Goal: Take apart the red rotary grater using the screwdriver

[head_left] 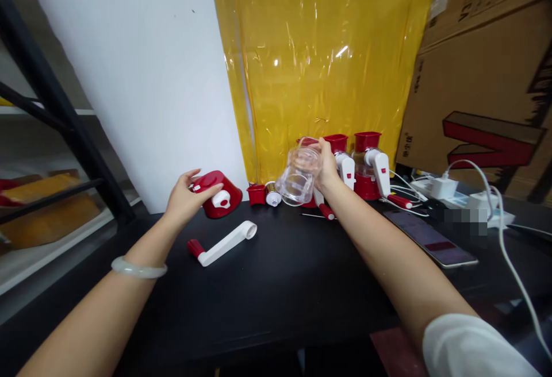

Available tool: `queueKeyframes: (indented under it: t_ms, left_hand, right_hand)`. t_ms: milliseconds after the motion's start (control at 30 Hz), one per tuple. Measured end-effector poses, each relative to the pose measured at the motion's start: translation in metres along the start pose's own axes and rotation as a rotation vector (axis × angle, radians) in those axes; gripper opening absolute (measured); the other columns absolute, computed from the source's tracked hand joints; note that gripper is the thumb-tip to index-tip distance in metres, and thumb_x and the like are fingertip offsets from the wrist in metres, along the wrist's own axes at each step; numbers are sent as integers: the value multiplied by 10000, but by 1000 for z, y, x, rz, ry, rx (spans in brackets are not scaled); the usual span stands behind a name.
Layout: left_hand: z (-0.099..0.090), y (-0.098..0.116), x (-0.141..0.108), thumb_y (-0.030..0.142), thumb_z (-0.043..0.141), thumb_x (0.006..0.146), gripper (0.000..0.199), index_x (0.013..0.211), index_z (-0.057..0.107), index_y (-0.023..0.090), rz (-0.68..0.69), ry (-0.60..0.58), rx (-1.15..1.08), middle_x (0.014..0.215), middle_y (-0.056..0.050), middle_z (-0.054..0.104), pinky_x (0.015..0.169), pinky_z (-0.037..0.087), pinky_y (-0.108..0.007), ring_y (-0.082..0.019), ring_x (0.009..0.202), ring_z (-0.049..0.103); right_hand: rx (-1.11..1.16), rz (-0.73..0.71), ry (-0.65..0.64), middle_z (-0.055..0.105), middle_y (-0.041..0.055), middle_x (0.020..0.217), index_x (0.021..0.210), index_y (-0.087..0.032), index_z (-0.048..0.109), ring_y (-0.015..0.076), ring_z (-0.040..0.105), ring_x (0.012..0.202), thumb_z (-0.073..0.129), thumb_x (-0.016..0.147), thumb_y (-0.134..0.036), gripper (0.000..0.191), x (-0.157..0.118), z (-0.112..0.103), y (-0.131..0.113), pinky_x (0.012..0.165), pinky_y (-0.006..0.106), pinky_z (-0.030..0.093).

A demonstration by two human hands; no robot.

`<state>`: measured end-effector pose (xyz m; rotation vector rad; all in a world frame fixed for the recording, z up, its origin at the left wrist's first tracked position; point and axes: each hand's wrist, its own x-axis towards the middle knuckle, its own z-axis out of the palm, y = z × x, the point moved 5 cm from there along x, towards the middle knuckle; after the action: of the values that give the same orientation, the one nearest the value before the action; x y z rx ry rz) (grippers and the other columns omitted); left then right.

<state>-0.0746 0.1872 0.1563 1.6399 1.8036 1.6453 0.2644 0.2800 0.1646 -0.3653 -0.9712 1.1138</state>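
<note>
My left hand (183, 197) grips a red rotary grater base (233, 200) by its side, thumb over the top near its white knob. The base is tilted at the back left of the black table. My right hand (326, 165) is closed around a clear plastic grater body (297, 179), held up in front of the assembled graters. A white crank handle (228, 243) with a red grip lies in front of the base. Between my hands are a small red hopper part (256, 194) and a grating drum (272, 194) with a white end.
Assembled red and white graters (368, 184) stand at the back right. A phone (431, 239) lies beneath my right forearm's far side. White chargers (444, 186) and cables occupy the right. Behind are a yellow plastic curtain (328, 49), a white panel (150, 66) and a cardboard box (474, 78).
</note>
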Motion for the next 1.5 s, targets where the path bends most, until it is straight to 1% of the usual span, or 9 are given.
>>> queueKeyframes:
  t_ms: [167, 367, 900, 1000, 1100, 1167, 1267, 1367, 1500]
  left_hand:
    - [-32, -56, 30, 581, 818, 529, 983, 1352, 504, 144, -125, 140, 378, 1336, -179, 577, 1011, 474, -473, -357, 1199, 575]
    - [-23, -99, 50, 640, 755, 566, 916, 1285, 564, 106, -225, 91, 564, 1302, -215, 605, 991, 470, -489, -394, 1192, 573]
    - [-23, -126, 62, 659, 741, 577, 1008, 1264, 492, -35, -424, 176, 533, 1335, -364, 483, 971, 421, -539, -481, 1253, 480]
    - [-16, -113, 56, 673, 650, 686, 980, 1347, 404, -8, -388, 243, 504, 1442, -309, 379, 1063, 306, -561, -490, 1361, 322]
    - [-3, -70, 40, 568, 604, 783, 867, 1424, 333, 50, -91, 385, 508, 1493, -279, 286, 1108, 244, -573, -438, 1393, 262]
    - [16, -35, 22, 523, 607, 796, 764, 1400, 392, 108, 174, 266, 519, 1480, -248, 292, 1123, 230, -570, -412, 1395, 254]
    - [47, 0, -16, 525, 605, 801, 577, 1278, 539, 208, 416, -98, 535, 1399, -170, 397, 1111, 257, -576, -396, 1367, 296]
    - [63, 6, -51, 557, 586, 810, 466, 1155, 619, 244, 411, -375, 510, 1241, -117, 546, 1080, 317, -549, -359, 1254, 429]
    - [63, -14, -66, 623, 595, 778, 562, 1172, 611, 222, 321, -470, 462, 1200, -134, 612, 1013, 399, -506, -360, 1189, 504]
  right_hand:
    - [-141, -85, -10, 606, -18, 768, 790, -227, 543, 165, 638, 768, 713, 670, -577, 407, -7, 6, 15, 742, 347, 563]
    - [-222, 42, -276, 693, 14, 900, 918, -238, 570, 186, 687, 873, 822, 583, -523, 506, -27, 23, 51, 858, 429, 570]
    - [-327, 212, -642, 731, 70, 999, 1040, -216, 636, 213, 694, 1024, 851, 601, -194, 490, -46, 29, 58, 1033, 494, 485]
    - [-339, 234, -651, 723, 80, 1058, 1063, -220, 637, 220, 691, 1047, 838, 613, -181, 495, -44, 26, 59, 1009, 482, 503]
    - [-340, 249, -660, 715, 88, 1097, 1101, -221, 628, 225, 683, 1076, 815, 635, -171, 505, -41, 22, 59, 982, 462, 521]
    - [-351, 252, -686, 710, 92, 1114, 1113, -219, 630, 231, 674, 1095, 812, 635, -165, 514, -38, 19, 58, 964, 454, 534]
    - [-392, 247, -745, 694, 91, 1164, 1109, -225, 646, 233, 666, 1108, 812, 629, -151, 513, -35, 17, 52, 961, 450, 540]
    - [-464, 225, -805, 690, 87, 1173, 1100, -225, 666, 228, 651, 1133, 806, 612, -113, 520, -33, 16, 41, 1019, 448, 505]
    - [-547, 219, -894, 668, 76, 1234, 1108, -234, 680, 228, 616, 1192, 775, 611, -76, 530, -31, 15, 29, 1074, 456, 458]
